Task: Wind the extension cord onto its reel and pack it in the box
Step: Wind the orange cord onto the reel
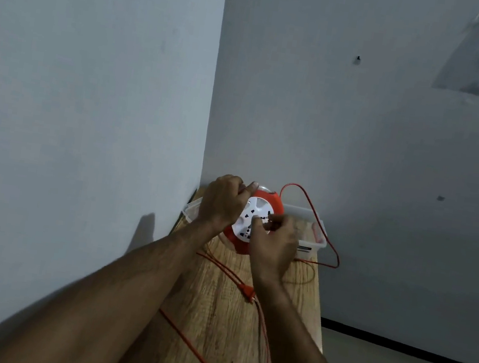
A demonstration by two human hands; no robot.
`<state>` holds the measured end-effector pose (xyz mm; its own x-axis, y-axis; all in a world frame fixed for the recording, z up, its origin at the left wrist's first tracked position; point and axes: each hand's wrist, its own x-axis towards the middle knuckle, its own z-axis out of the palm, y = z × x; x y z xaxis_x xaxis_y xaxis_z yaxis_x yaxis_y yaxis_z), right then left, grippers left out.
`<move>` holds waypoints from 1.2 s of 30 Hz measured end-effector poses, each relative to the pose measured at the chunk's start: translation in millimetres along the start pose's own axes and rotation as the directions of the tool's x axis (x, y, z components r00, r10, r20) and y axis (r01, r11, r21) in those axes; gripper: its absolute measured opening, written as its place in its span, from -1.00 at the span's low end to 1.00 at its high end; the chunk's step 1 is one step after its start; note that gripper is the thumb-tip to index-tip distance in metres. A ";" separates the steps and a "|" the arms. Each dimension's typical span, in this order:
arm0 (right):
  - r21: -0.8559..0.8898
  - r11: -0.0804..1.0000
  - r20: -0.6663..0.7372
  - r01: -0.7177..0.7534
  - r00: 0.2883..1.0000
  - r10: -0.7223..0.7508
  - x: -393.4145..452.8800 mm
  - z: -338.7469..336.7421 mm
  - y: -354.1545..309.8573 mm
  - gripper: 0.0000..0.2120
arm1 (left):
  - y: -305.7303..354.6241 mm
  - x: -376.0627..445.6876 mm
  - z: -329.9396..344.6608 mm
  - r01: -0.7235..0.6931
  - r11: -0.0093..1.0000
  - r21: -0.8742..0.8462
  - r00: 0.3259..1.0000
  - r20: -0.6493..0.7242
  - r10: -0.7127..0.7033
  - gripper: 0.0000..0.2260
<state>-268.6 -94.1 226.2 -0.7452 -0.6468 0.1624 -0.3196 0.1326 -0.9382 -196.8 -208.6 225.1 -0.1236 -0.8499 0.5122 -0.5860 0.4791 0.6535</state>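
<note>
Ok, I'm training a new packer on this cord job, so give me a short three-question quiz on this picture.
1. True or false: the orange cord is fully wound onto the reel.
2. Which hand grips the reel's rim: A) left hand B) right hand?
3. Where does the plug lie?

Key
1. False: long loops trail over the wooden table.
2. A; the right hand pinches at the white socket face.
3. On the table, nearer the person than the reel; the clear box sits behind.
</note>
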 end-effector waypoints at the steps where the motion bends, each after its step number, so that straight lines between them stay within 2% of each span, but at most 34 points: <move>1: -0.118 0.986 0.004 0.116 0.993 -0.116 0.3 -0.1 0.4 -0.67 | 1.7 -0.1 0.3 -0.006 1.000 -0.002 1.000 0.004 0.006 -0.61; 4: -0.361 0.889 0.080 0.283 0.959 -0.273 7.1 7.6 7.1 -0.53 | 6.0 -1.0 3.1 -0.031 0.999 -0.007 0.999 0.005 0.031 -0.61; 7: -0.458 0.828 0.132 0.324 0.946 -0.297 11.2 8.4 9.8 -0.44 | 4.7 -3.5 7.3 -0.044 0.998 -0.038 0.999 0.009 0.044 -0.58; 11: -0.452 0.832 0.194 0.323 0.946 -0.261 12.2 7.9 12.4 -0.40 | 1.4 -2.8 6.8 -0.030 0.999 -0.042 1.000 0.005 0.030 -0.58; 15: -0.372 0.857 0.265 0.356 0.926 -0.270 14.3 10.3 14.7 -0.34 | -0.4 -2.4 2.4 -0.002 0.999 -0.048 1.000 0.004 0.003 -0.63; 19: -0.379 0.825 0.219 0.420 0.906 -0.361 16.9 12.6 19.2 -0.34 | 0.4 -3.7 1.8 -0.006 0.999 -0.053 1.000 0.027 0.008 -0.65; 22: -0.284 0.855 0.188 0.433 0.900 -0.393 24.3 16.3 22.5 -0.39 | 0.6 -4.0 1.5 -0.014 0.999 -0.034 0.999 0.033 0.015 -0.65; 24: -0.204 0.903 0.137 0.377 0.925 -0.355 23.0 17.3 21.6 -0.44 | -0.7 -3.3 1.9 -0.024 0.999 -0.023 0.999 0.034 0.025 -0.65; 26: -0.089 0.973 0.060 0.215 0.976 -0.210 17.2 18.7 17.0 -0.48 | -0.2 -2.9 2.2 -0.049 0.999 0.008 0.998 0.045 0.048 -0.63; 27: -0.013 0.998 0.041 0.059 0.997 -0.058 15.5 21.6 15.6 -0.48 | 0.9 -2.7 2.4 -0.066 0.997 0.029 0.997 0.052 0.065 -0.61; 28: 0.112 0.979 0.058 -0.171 0.985 0.165 15.7 23.5 12.0 -0.47 | 2.2 -2.8 2.6 -0.085 0.995 0.048 0.995 0.059 0.082 -0.60; 29: 0.294 0.843 0.134 -0.450 0.893 0.430 17.9 24.9 6.1 -0.46 | 2.9 -3.6 3.3 -0.102 0.993 0.066 0.993 0.070 0.098 -0.59; 30: 0.474 0.573 0.285 -0.668 0.732 0.618 20.9 24.7 -0.3 -0.44 | 3.3 -5.1 4.7 -0.118 0.989 0.086 0.990 0.083 0.111 -0.58; 31: 0.575 0.286 0.447 -0.766 0.588 0.674 24.1 23.8 -4.8 -0.43 | 2.4 -6.9 6.4 -0.128 0.987 0.102 0.989 0.092 0.119 -0.58; 32: 0.619 0.092 0.540 -0.780 0.507 0.672 26.1 23.2 -7.6 -0.45 | 1.3 -8.9 7.6 -0.133 0.985 0.111 0.988 0.095 0.122 -0.58; 33: 0.634 0.022 0.565 -0.773 0.483 0.669 28.0 22.9 -9.3 -0.52 | -0.2 -10.2 8.4 -0.128 0.985 0.114 0.989 0.091 0.118 -0.58; 34: 0.624 0.023 0.580 -0.781 0.483 0.657 28.2 21.3 -12.7 -0.60 | -1.0 -10.6 7.7 -0.116 0.987 0.114 0.991 0.084 0.107 -0.57; 36: 0.583 0.125 0.585 -0.803 0.522 0.621 26.8 19.1 -11.4 -0.68 | -2.6 -8.5 3.7 -0.073 0.992 0.103 0.995 0.071 0.066 -0.57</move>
<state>-273.7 -127.3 235.4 -0.2449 -0.6945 -0.6765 0.8995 0.0976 -0.4258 -197.2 -203.5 217.0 -0.2190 -0.8298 0.5133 -0.6551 0.5149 0.5529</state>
